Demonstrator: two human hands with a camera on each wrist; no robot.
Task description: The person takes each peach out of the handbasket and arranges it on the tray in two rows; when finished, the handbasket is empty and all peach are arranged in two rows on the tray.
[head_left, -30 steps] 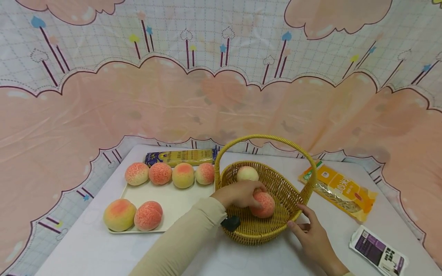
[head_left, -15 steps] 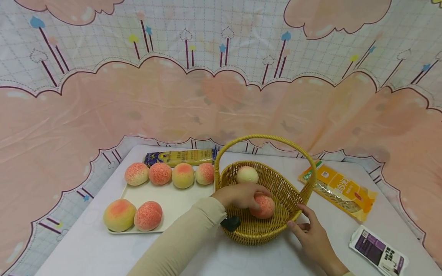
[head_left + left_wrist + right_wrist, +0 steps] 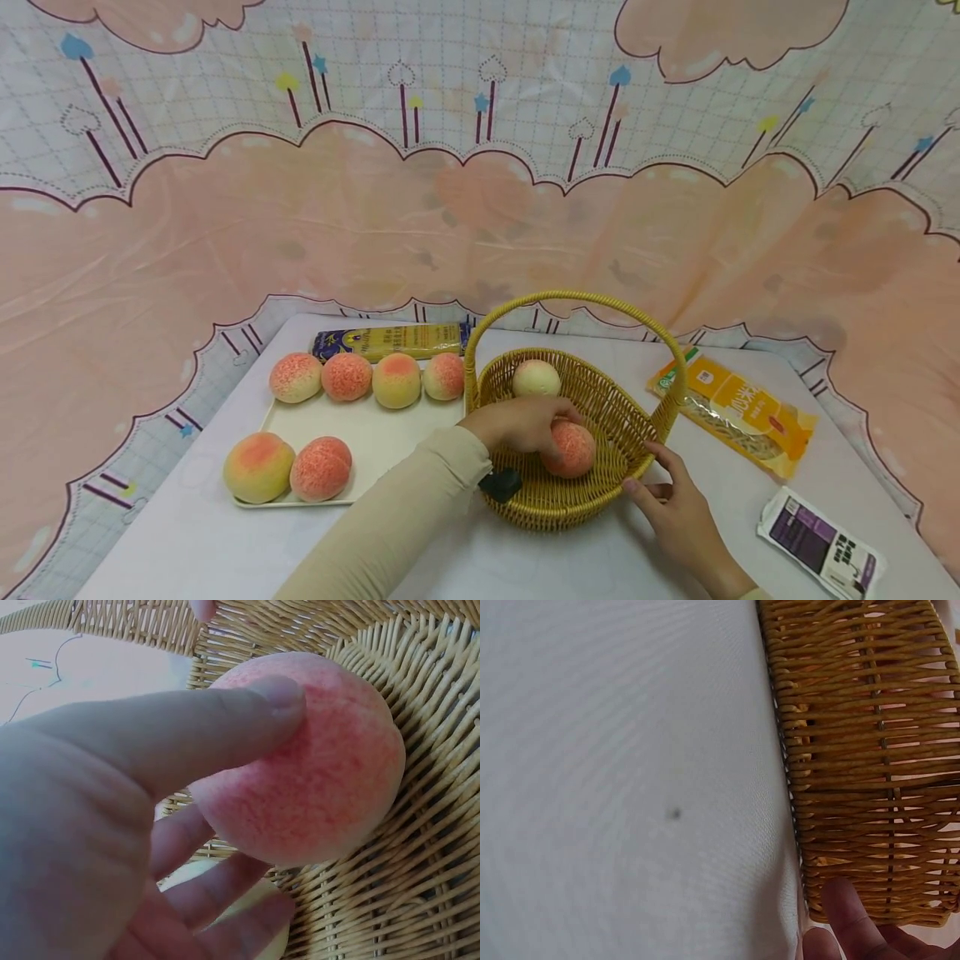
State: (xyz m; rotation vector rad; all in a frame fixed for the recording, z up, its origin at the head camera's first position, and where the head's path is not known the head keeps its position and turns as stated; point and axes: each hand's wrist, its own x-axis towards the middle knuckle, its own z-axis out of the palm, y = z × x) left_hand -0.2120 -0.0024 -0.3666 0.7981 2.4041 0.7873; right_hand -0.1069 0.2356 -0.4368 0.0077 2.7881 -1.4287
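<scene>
My left hand (image 3: 534,423) reaches into a yellow wicker basket (image 3: 618,417) and holds a red peach (image 3: 573,450) low in it. The left wrist view shows my thumb (image 3: 225,727) lying on the peach's red skin, with other fingers below and behind it. A paler peach (image 3: 537,379) sits farther back in the basket. At the basket's right front side, my right hand (image 3: 678,508) grips the rim with thumb and forefinger. In the right wrist view its fingers (image 3: 847,911) lie against the woven outer wall.
Left of the basket, a white tray (image 3: 390,437) bears several peaches along its back and front left edges. A noodle packet (image 3: 393,340) lies behind it. An orange food packet (image 3: 738,408) and a purple-white packet (image 3: 821,542) lie on the right. The basket's tall handle (image 3: 573,297) arches overhead.
Almost nothing differs; the left hand keeps holding the peach in the basket and the right hand stays at the rim. The head view shifts very slightly.
</scene>
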